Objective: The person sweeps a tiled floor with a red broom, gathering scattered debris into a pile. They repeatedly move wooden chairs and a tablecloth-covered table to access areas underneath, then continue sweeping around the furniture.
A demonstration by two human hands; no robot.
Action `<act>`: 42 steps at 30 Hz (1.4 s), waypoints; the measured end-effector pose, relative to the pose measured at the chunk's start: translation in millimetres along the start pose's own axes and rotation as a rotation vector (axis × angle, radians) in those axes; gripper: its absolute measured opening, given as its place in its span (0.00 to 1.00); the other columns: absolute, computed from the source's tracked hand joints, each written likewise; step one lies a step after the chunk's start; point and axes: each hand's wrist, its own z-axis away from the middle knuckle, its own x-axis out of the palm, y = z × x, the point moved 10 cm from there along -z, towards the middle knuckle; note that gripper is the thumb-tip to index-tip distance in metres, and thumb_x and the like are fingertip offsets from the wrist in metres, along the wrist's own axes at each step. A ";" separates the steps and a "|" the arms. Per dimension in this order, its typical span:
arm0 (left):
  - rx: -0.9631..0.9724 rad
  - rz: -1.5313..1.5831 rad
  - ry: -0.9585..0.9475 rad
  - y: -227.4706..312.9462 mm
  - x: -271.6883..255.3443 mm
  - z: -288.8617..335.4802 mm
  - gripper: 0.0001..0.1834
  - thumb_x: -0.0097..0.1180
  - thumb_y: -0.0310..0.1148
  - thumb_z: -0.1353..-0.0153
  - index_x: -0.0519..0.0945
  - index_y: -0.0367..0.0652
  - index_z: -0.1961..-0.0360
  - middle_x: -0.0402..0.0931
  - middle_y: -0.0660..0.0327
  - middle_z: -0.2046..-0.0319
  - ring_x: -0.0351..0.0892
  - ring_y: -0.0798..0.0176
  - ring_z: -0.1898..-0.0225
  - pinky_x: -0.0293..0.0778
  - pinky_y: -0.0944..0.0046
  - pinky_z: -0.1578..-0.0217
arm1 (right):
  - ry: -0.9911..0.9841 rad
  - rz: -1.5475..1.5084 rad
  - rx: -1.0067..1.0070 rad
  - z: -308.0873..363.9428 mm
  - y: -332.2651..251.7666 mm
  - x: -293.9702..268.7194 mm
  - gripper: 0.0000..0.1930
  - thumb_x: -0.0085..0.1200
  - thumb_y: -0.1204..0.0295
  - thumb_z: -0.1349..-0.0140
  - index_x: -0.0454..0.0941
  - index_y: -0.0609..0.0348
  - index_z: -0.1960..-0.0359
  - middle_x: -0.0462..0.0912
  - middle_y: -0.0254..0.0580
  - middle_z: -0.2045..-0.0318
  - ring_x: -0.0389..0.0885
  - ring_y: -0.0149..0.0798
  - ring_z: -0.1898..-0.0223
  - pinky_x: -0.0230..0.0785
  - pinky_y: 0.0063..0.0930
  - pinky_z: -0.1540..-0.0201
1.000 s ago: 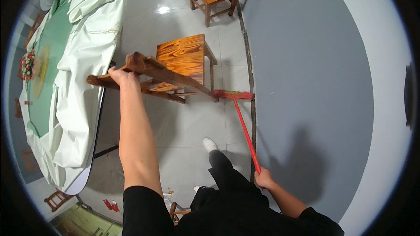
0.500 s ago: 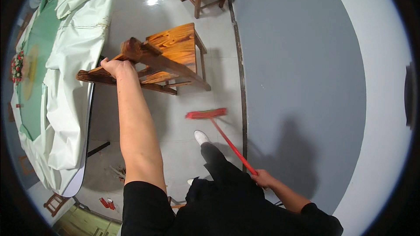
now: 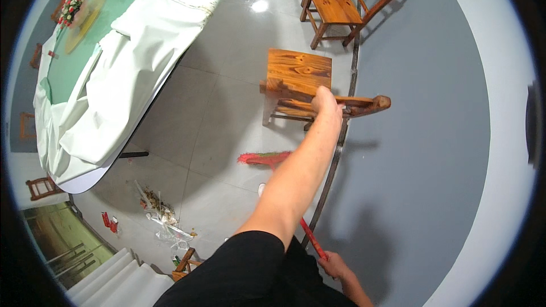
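Observation:
My left hand [image 3: 326, 102] is closed round the top of the backrest of a wooden chair [image 3: 300, 68]. The chair stands beside the grey wall, its seat facing away from me. Lower down, my right hand [image 3: 335, 265] grips the red handle of a broom [image 3: 264, 158]. Its red bristled head rests on the tiled floor in front of my feet. My left forearm crosses over and hides the middle of the handle.
A round table [image 3: 94, 185] with a bunched white cloth stands on the left. Swept litter [image 3: 162, 210] lies on the floor near it, with red scraps [image 3: 110, 222] farther left. Two more wooden chairs [image 3: 335, 5] stand along the wall [image 3: 421, 136] ahead.
My left hand has swung the chair rightward, away from the table and up to the wall. My view has turned left, showing more litter. The broom stays in my right hand.

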 end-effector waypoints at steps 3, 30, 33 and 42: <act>-0.014 0.090 -0.055 -24.3 28.4 -26.9 0.27 0.45 0.29 0.47 0.66 0.38 0.43 0.65 0.49 0.46 0.67 0.44 0.44 0.63 0.27 0.45 | 0.053 0.054 -0.139 6.9 -13.9 -1.1 0.12 0.53 0.65 0.36 0.76 0.62 0.60 0.79 0.44 0.75 0.80 0.39 0.72 0.72 0.36 0.67; 0.136 -1.873 0.861 33.6 -854.0 366.1 0.25 0.50 0.51 0.33 0.82 0.37 0.61 0.82 0.40 0.64 0.82 0.40 0.70 0.76 0.47 0.74 | 0.487 0.656 -0.457 -278.2 -641.1 -112.0 0.12 0.44 0.76 0.40 0.78 0.72 0.74 0.78 0.49 0.83 0.78 0.45 0.84 0.73 0.42 0.81; -0.163 -1.497 0.864 -83.2 -896.2 381.7 0.20 0.50 0.43 0.34 0.79 0.36 0.53 0.80 0.43 0.57 0.82 0.43 0.61 0.76 0.47 0.64 | 0.360 1.025 -0.447 -328.2 -610.4 -15.8 0.10 0.48 0.75 0.43 0.79 0.70 0.74 0.80 0.52 0.80 0.80 0.46 0.80 0.74 0.42 0.77; -0.026 -1.021 0.668 -99.6 -910.9 340.9 0.21 0.48 0.43 0.33 0.79 0.33 0.69 0.78 0.50 0.74 0.77 0.52 0.73 0.72 0.52 0.68 | 0.010 0.798 -0.448 -199.7 -230.4 290.3 0.18 0.53 0.67 0.42 0.74 0.71 0.54 0.81 0.66 0.59 0.82 0.58 0.52 0.74 0.48 0.52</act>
